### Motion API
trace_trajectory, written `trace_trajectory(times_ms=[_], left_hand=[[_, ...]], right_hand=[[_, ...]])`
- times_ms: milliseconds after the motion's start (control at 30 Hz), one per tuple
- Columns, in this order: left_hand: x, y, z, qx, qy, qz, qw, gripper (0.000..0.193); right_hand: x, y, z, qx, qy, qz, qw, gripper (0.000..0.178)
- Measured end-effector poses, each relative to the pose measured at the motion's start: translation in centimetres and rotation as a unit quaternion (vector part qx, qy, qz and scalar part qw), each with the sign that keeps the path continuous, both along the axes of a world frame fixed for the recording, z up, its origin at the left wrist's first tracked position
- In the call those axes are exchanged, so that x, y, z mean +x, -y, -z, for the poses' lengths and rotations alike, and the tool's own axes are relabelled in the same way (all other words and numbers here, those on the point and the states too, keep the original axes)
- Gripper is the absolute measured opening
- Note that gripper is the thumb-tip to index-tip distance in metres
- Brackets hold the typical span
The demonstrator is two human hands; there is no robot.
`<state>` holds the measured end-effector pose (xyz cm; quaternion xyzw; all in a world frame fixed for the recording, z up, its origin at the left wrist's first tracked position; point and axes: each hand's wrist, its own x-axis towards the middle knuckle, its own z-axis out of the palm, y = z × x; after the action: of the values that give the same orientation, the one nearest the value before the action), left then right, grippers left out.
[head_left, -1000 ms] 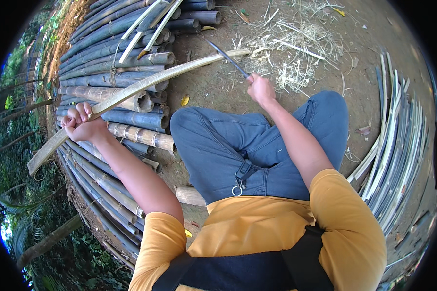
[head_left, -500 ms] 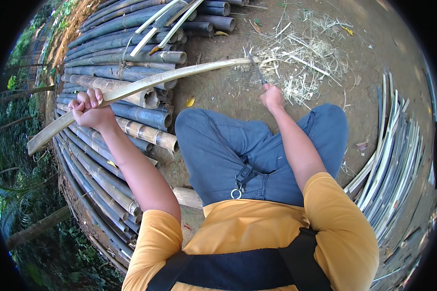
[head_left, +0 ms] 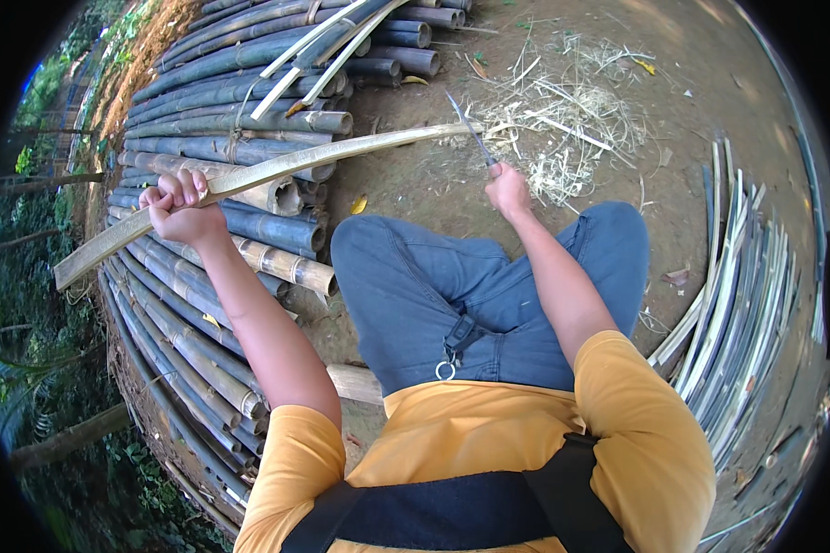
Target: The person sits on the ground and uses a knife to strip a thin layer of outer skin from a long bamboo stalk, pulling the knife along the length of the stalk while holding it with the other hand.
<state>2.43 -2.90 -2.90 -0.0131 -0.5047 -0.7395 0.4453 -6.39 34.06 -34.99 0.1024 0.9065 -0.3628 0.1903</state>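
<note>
A long, pale bamboo strip [head_left: 314, 158] slants across in front of me, its thick end at the far left and its thin tip beyond my knees. My left hand [head_left: 180, 205] is wrapped round the strip near its thick end. In my right hand [head_left: 507, 189] is a knife [head_left: 471, 131], its narrow blade pointing away and to the left. The blade meets or crosses the strip's thin tip; whether it cuts in is too small to tell. The knife's handle is mostly hidden in my fist.
Bamboo poles [head_left: 240, 143] lie stacked on the left, with several split strips [head_left: 327, 64] on top. A heap of pale shavings [head_left: 572, 124] covers the dirt ahead. A bundle of thin strips [head_left: 738, 313] lies on the right. My bent legs [head_left: 406, 286] are below the strip.
My right hand and the knife have shifted slightly left. The left hand and the strip have moved a little to the right. Both grips stay the same.
</note>
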Motion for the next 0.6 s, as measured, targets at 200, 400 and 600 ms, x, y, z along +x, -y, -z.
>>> trace_trajectory(times_ms=[200,400,600], left_hand=[[-0.1,-0.7,-0.4,0.004,-0.019,0.071,0.997,0.016],[0.4,-2.5,-0.8,-0.011,0.002,0.029,1.0,0.014],[1.0,-3.9,-0.8,0.0,0.005,-0.051,0.999,0.014]], right_hand=[[0.6,0.4,-0.2,-0.003,-0.062,-0.093,0.994,0.018],[0.8,0.0,-0.6,0.008,-0.085,-0.086,0.993,0.017],[2.9,0.2,-3.4,0.021,-0.071,-0.123,0.99,0.019]])
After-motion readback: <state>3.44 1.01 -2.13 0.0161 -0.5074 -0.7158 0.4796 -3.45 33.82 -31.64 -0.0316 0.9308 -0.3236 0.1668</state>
